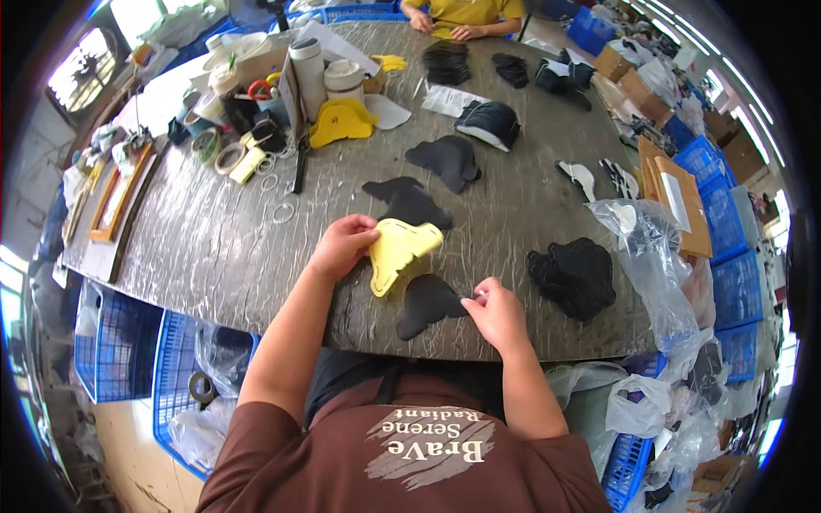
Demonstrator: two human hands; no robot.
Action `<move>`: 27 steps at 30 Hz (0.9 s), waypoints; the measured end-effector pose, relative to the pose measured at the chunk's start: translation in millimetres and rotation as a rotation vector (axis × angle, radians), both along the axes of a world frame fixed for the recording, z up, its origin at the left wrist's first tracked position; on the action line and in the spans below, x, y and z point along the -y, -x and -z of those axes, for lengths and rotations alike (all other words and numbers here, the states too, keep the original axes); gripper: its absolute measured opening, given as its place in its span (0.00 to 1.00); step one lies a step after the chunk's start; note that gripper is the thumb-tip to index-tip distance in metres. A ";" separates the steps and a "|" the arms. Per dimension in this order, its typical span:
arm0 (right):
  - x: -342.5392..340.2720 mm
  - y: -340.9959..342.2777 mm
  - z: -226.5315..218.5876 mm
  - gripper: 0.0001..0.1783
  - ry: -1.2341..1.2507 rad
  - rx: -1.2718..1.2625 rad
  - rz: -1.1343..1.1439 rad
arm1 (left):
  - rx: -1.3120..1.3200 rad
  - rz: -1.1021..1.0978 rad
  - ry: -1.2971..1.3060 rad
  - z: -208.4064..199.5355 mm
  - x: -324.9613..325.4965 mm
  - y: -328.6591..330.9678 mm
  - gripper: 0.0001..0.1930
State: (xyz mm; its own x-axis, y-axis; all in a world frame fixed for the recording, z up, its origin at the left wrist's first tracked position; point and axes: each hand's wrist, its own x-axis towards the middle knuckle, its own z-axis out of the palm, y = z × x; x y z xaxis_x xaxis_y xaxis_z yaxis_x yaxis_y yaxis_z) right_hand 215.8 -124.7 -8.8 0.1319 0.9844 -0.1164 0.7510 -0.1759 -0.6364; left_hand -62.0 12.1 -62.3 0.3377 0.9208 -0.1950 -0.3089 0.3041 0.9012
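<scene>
My left hand (342, 246) grips the upper left edge of a yellow template (395, 250), a flat curved piece with thin slots along its edges. It is held tilted just above the table. Below and to its right, a black cut piece (426, 305) of matching curved shape lies near the table's front edge. The fingers of my right hand (498, 316) are pinched at that piece's right tip. Beyond the template are two small groups of black pieces, a nearer one (409, 203) and a farther one (446, 161). A thicker black stack (571, 275) sits to the right.
Cups, tape rolls and scissors crowd the table (530, 197) at back left, beside another yellow template (344, 121). Across the table are a co-worker's hands (445, 27). Plastic bags (641, 248) and cardboard (676, 197) line the right edge; blue crates (175, 376) stand below left.
</scene>
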 end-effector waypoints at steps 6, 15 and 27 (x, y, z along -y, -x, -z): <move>6.9 -3.6 -5.9 0.32 -0.318 0.133 -0.176 | -0.679 0.253 -0.192 -38.2 38.9 -59.2 0.12; 26.1 18.0 12.2 0.26 -0.277 0.204 -0.202 | -1.072 0.263 -0.766 -59.7 116.0 -45.1 0.24; 24.9 25.3 6.7 0.22 -0.290 0.129 -0.271 | -1.108 0.073 -0.816 -39.2 138.5 -37.9 0.16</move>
State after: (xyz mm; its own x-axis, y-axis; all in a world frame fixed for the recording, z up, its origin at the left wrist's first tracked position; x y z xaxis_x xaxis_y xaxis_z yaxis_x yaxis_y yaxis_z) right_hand 190.4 -149.6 -15.5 -0.1415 0.9751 0.1709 0.8223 0.2119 -0.5281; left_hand -24.1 -126.4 -23.0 0.4139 0.8902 0.1906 0.6743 -0.4404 0.5927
